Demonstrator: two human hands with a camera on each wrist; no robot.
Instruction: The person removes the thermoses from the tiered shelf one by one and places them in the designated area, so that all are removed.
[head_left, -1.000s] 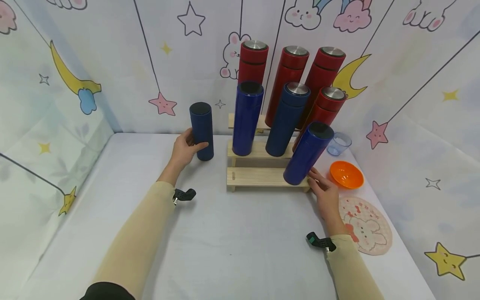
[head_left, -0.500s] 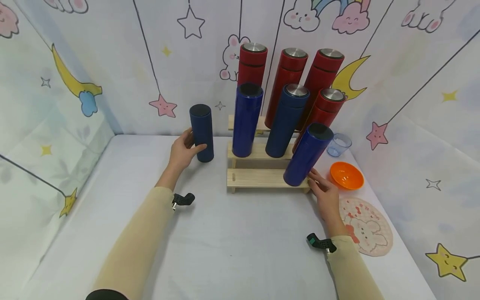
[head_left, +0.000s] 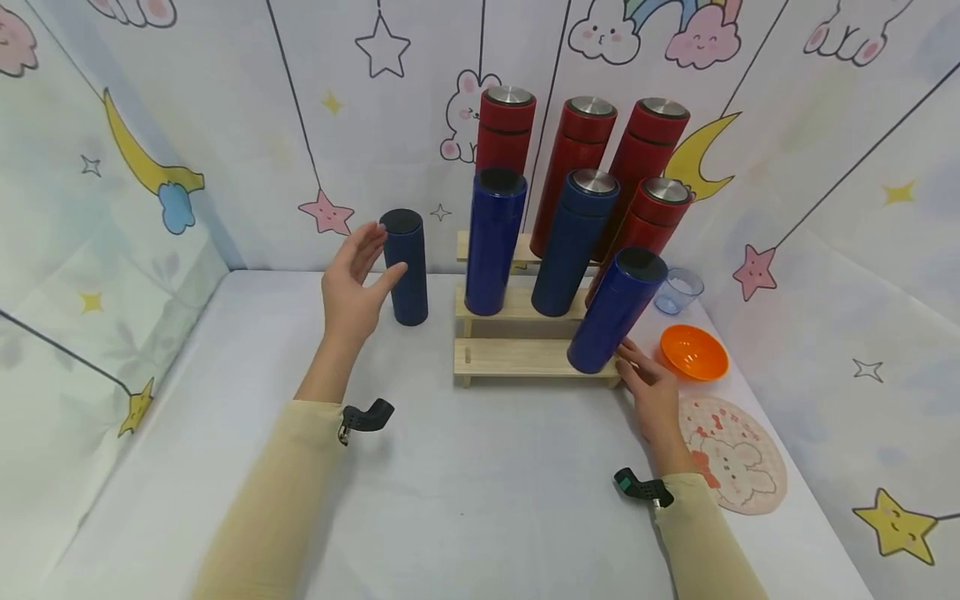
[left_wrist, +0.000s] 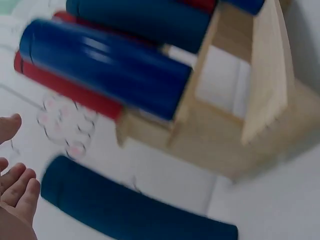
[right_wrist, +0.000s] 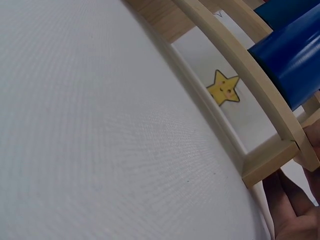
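A dark blue thermos bottle [head_left: 408, 279] stands upright on the table left of the wooden rack [head_left: 517, 357]. My left hand [head_left: 352, 287] is beside its upper part, fingers spread and holding nothing. In the left wrist view the fingers [left_wrist: 20, 192] are apart from that bottle [left_wrist: 120, 205]. My right hand [head_left: 652, 392] grips the right end of the rack's lowest step. A glossy blue thermos [head_left: 617, 308] stands on that end. On the middle step are a glossy blue thermos [head_left: 495, 242], a dark blue one [head_left: 576, 242] and a red one [head_left: 656, 212].
Three red thermos bottles [head_left: 573, 167] stand on the rack's back step. Right of the rack are a clear blue cup [head_left: 678, 290], an orange bowl [head_left: 693, 352] and a round rabbit-print mat [head_left: 735, 458]. A patterned cloth wall [head_left: 262, 167] closes off the table's back.
My left hand has let go of the dark blue thermos and moved up and slightly left of it. The bottle stays standing. My right hand keeps its place at the rack.
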